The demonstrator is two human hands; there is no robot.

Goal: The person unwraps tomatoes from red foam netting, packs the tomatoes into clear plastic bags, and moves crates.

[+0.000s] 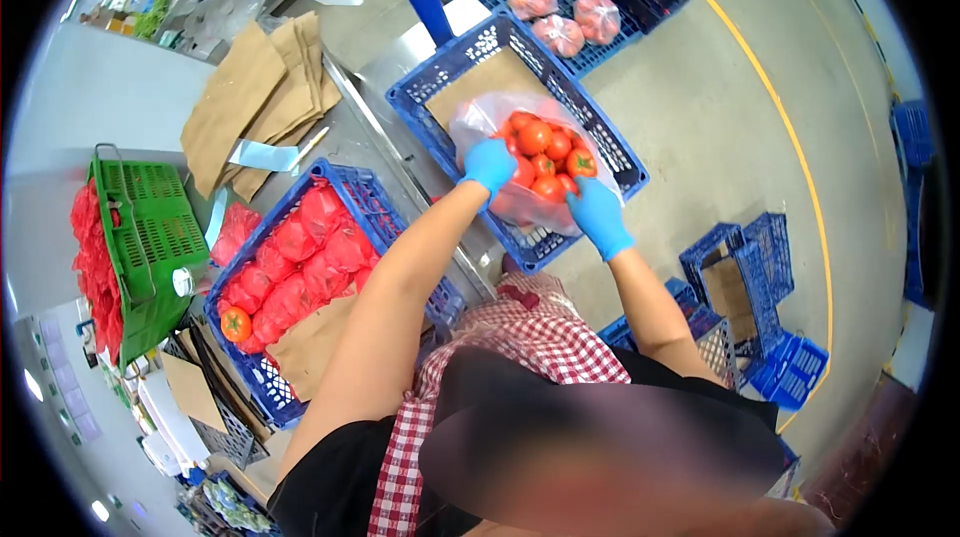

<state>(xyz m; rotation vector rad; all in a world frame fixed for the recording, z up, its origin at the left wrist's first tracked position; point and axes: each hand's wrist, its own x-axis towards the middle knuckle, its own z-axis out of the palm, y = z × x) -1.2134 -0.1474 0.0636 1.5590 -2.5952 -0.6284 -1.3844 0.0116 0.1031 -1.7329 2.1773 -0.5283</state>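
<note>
A clear plastic bag (pixel 478 117) with its mouth open lies in a blue crate (pixel 420 87) lined with cardboard. Several ripe tomatoes (pixel 536 137) fill the bag. My left hand (pixel 490 167), in a blue glove, grips the bag's near left edge with its fingers closed. On the other side, my right hand (pixel 600 217), also gloved, is closed on the bag's right edge, its fingertips against a tomato with a green top (pixel 581 162). The parts of the bag beneath the hands are hidden.
Left of me, another blue crate (pixel 375 199) holds red-bagged produce (pixel 300 247) and one loose tomato (pixel 236 324). Cardboard sheets (pixel 240 97) lie on the metal table. A green crate (pixel 150 227) stands far left. Bagged produce (pixel 598 17) sits on a blue pallet; stacked crates (pixel 745 287) are at right.
</note>
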